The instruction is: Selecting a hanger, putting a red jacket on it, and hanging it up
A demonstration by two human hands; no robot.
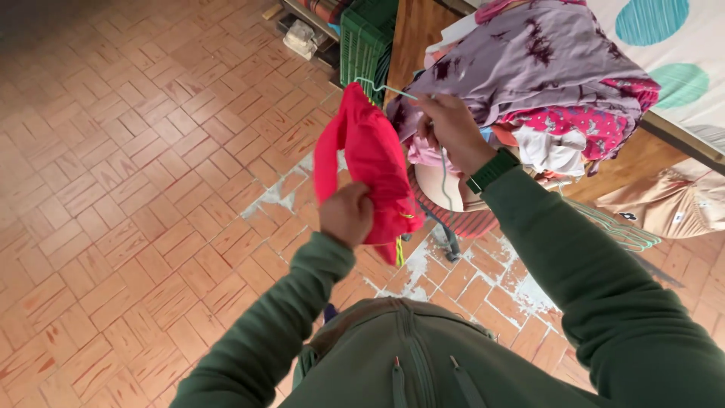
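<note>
Left hand (346,215) clenched the red garment (371,162) low; right hand (451,128) pinched the pale green hanger (385,89) above it. Hanging seemed mid-step; threading the hanger in probably came next.

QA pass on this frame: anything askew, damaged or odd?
Yes. The brick floor has pale worn patches under the stool. The clothes pile is heaped loosely over it, and spare green hangers dangle at its side. The red garment hangs bunched between the left hand and right hand.

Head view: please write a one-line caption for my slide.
Left hand grips a red garment on a pale green hanger held by the right hand, beside piled clothes.
</note>
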